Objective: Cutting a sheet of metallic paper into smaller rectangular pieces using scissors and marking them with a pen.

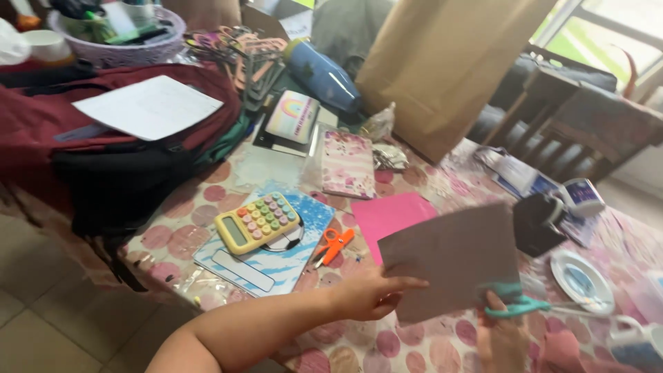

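Holding brown card (452, 259) | left hand (373, 293) pinches edge | right hand (504, 331) grips teal scissors (518, 304)

my left hand (373, 293) is at the left edge of the card sheet (452, 259) above the table (428, 345)'s near edge, my right hand (503, 335) under the sheet's right corner. the calculator (257, 222) lies on the notebook (266, 245) near the table's left edge, small scissors (333, 245) just right of it.

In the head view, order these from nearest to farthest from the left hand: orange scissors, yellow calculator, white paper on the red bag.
1. Orange scissors, just up-left of the left hand.
2. Yellow calculator, farther left on the blue notebook.
3. White paper, far up-left on the red bag.
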